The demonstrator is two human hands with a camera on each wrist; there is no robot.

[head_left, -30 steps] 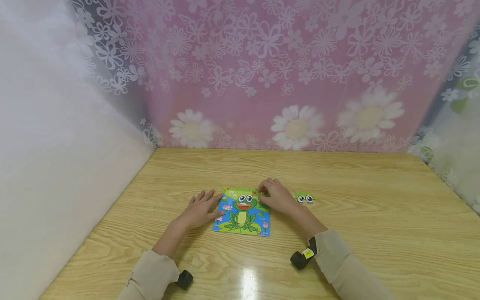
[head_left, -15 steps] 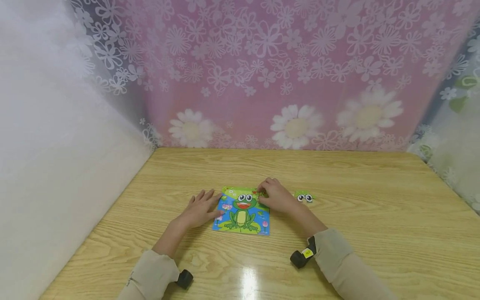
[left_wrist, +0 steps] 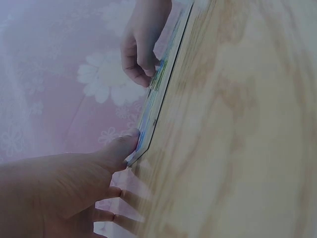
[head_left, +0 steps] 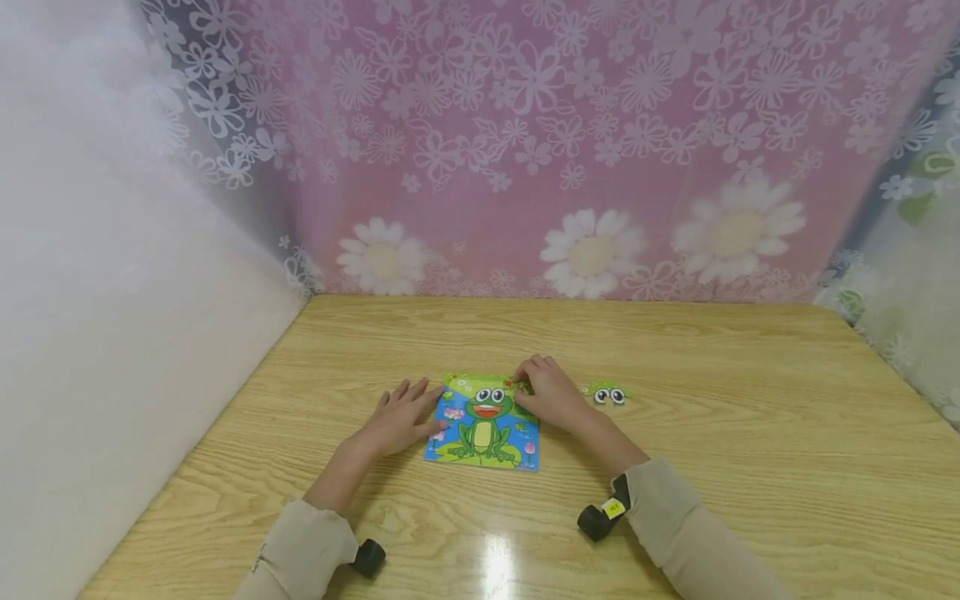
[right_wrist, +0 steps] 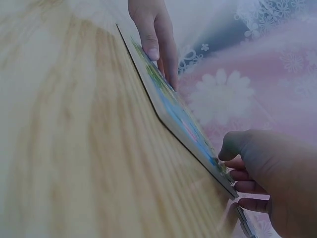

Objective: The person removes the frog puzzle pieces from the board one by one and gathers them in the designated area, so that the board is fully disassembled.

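A square frog jigsaw puzzle lies flat on the table, its picture showing a green frog on a lily pad against blue and light green. Beside its left edge rests my left hand, fingers spread on the table and thumb over the puzzle's edge. My right hand is at the upper right corner, thumb and fingertips curled down onto a puzzle piece there, which the fingers mostly hide. From the right wrist, the right thumb shows bent in at the puzzle's rim.
Just right of the right hand lies a loose green piece with cartoon frog eyes. The wood-grain table ends at a pink flowered curtain behind and a white sheet on the left.
The right hand has shifted very slightly left at the puzzle's upper right corner. My left hand and the loose piece have stayed where they were.
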